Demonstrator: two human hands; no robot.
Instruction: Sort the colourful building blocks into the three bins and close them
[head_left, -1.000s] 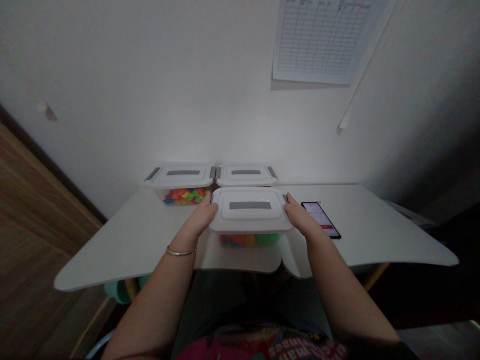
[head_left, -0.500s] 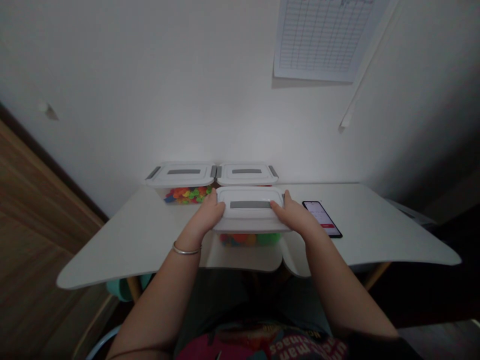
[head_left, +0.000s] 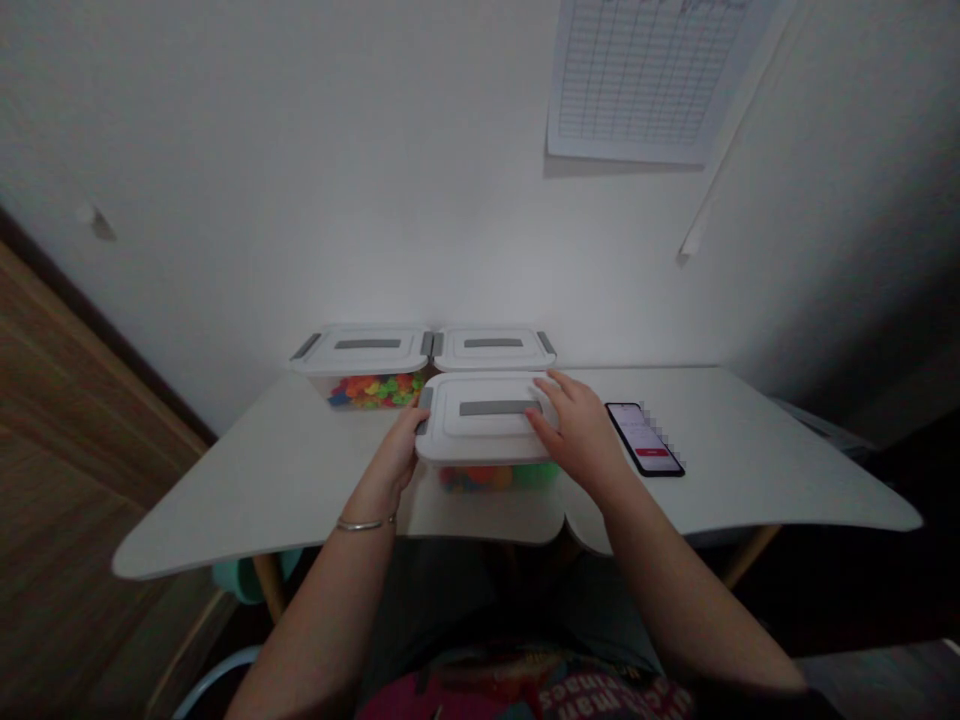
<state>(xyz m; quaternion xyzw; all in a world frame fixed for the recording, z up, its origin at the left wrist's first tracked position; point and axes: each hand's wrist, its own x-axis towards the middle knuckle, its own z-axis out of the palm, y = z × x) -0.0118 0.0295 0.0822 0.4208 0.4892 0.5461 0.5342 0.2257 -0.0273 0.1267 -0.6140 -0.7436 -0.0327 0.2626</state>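
Observation:
A clear plastic storage box [head_left: 487, 478] with colourful pieces inside stands on the white table, near its front edge. Its white lid [head_left: 487, 440] lies over the top, with a grey handle set into the middle. My left hand [head_left: 396, 450] grips the box's left end at the grey latch [head_left: 424, 410], its other fingers partly hidden. On the lid's right part rests my right hand [head_left: 581, 430], fingers apart and stretched out, covering that end and its latch.
Behind stand two more lidded boxes, a left one [head_left: 364, 365] with colourful pieces and a right one [head_left: 493, 350] partly hidden. A phone [head_left: 645, 440] lies right of my right hand. The table [head_left: 750, 450] meets the wall, where a printed sheet [head_left: 637, 80] hangs.
My left hand has slid from the lid's edge down to the left latch. The right hand has loosened and shifted onto the lid with fingers spread. The box stays in place.

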